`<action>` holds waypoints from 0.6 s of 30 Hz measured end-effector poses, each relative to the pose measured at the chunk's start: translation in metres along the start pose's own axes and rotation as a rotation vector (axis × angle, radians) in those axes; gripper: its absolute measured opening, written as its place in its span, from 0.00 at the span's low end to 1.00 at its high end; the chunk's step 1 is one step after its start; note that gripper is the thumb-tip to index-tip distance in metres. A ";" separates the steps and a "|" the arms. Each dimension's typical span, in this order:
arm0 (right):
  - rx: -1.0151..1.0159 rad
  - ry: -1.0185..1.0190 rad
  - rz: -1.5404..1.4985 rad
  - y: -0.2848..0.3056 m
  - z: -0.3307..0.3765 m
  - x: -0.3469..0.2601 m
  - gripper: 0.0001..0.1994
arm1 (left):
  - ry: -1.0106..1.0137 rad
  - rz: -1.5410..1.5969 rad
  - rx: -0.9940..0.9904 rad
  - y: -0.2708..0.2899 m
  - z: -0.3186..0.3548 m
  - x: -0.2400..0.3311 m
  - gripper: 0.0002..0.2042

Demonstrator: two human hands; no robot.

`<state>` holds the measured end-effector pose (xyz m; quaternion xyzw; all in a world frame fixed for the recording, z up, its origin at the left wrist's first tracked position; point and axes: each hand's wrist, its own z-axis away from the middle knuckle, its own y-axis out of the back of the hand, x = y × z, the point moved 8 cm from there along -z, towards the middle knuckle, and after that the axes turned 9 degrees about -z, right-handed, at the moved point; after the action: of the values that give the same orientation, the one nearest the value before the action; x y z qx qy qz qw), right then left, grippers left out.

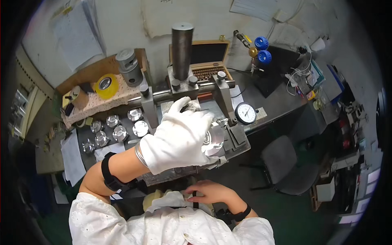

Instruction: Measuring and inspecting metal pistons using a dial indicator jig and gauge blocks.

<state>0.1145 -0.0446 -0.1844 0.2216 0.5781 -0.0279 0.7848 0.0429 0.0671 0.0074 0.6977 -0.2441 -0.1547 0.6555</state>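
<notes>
My left hand (171,141), in a white glove, reaches across the bench from the left. Its thumb and fingers close around the side of a shiny round metal part (214,140), shaped like a piston, at the steel fixture (237,139). The glove hides part of this piece. Right of it is a white-faced dial gauge (246,113). My bare right hand (212,192) lies close to my body, fingers stretched to the left over a black strap and white cloth (171,201); it grips nothing that I can see.
Several shiny pistons (120,133) stand left of the fixture. A dark steel column (182,49) rises behind it, before an open wooden case (212,69) of small pieces. Yellow tape (106,85) lies on a covered shelf. Blue-knobbed valves (262,49) and a grey chair (279,157) are rightward.
</notes>
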 end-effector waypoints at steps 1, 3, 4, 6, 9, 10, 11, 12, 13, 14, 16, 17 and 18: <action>-0.015 -0.020 -0.039 0.007 0.006 -0.007 0.19 | -0.046 0.002 0.228 0.015 0.005 0.003 0.29; -0.051 -0.076 -0.057 0.027 0.029 -0.016 0.18 | -0.065 0.028 0.486 0.028 0.017 0.012 0.27; 0.012 -0.014 -0.083 0.042 0.032 -0.032 0.15 | -0.109 0.097 0.551 0.040 0.028 0.012 0.27; 0.182 0.067 -0.083 0.074 0.041 -0.066 0.11 | -0.132 0.192 0.561 0.063 0.055 0.012 0.24; 0.528 0.116 0.036 0.120 0.067 -0.099 0.07 | -0.259 0.263 0.489 0.040 0.092 0.018 0.13; 0.701 0.166 0.064 0.131 0.071 -0.108 0.07 | -0.250 0.240 0.433 0.022 0.099 0.021 0.16; 0.874 0.217 0.095 0.140 0.077 -0.117 0.08 | -0.242 0.220 0.378 -0.001 0.103 0.023 0.19; 0.919 0.265 0.255 0.144 0.070 -0.134 0.10 | -0.206 0.123 0.345 -0.021 0.105 0.025 0.22; 0.954 0.319 0.418 0.149 0.060 -0.154 0.13 | -0.190 0.146 0.360 -0.038 0.107 0.025 0.22; 0.938 0.284 0.542 0.149 0.049 -0.164 0.19 | -0.118 0.171 0.294 -0.061 0.105 0.020 0.22; 0.850 0.170 0.685 0.149 0.023 -0.170 0.33 | -0.026 0.224 0.241 -0.087 0.100 0.011 0.21; 0.811 0.124 0.775 0.148 0.011 -0.173 0.37 | 0.012 0.309 0.183 -0.098 0.095 0.005 0.21; 0.788 0.108 0.796 0.148 0.007 -0.173 0.37 | 0.039 0.396 0.128 -0.108 0.089 0.004 0.20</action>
<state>0.1081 0.0490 0.0232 0.7002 0.4352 0.0678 0.5619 0.0129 -0.0076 -0.1076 0.6791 -0.3732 0.0064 0.6320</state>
